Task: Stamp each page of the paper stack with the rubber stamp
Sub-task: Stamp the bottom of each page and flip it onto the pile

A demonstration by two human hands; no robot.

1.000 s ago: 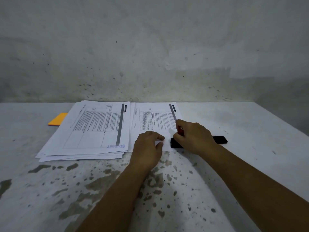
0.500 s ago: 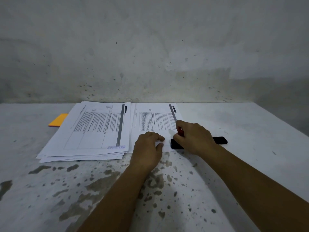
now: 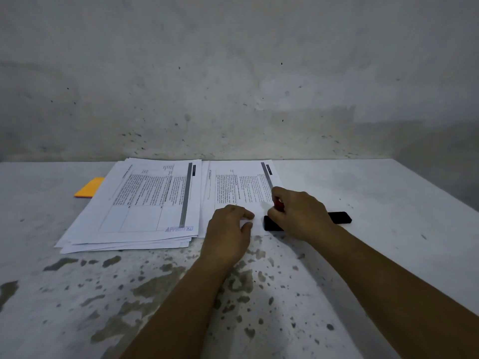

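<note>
**Head view: stamp gripped over the ink pad, next page waiting**

Head view shows the right hand [image 3: 300, 213] curled round a red-handled rubber stamp [image 3: 279, 203], of which only a sliver of red shows between thumb and fingers. That grip is closed tightly on the handle, and the stamp sits at the left end of a long black ink pad [image 3: 339, 217] lying on the desk [image 3: 388, 193] just right of the paper. Whether the stamp face touches the pad is hidden by the hand. The left hand [image 3: 228, 226] rests on the near edge of the right-hand page [image 3: 241, 182], fingers bent and pressing down on the sheet, holding nothing.

My reading is that the step in hand is inking, with this page the next to be marked, since no stamp mark shows on its visible part. The next move calls for lifting the stamp left onto the blank near corner beside the left fingertips, and pressing squarely while that hand keeps the sheet from sliding.

Counted: two hands, one stamp, one ink pad. Two groups of paper lie side by side: a fanned done pile [image 3: 145, 203] on the left, whose top sheet bears one purple "APPROVED" mark [image 3: 179, 229], and the right-hand group, where a second sheet edge shows on its left. One orange pad of notes [image 3: 89, 188] peeks out beyond the done pile.
</note>
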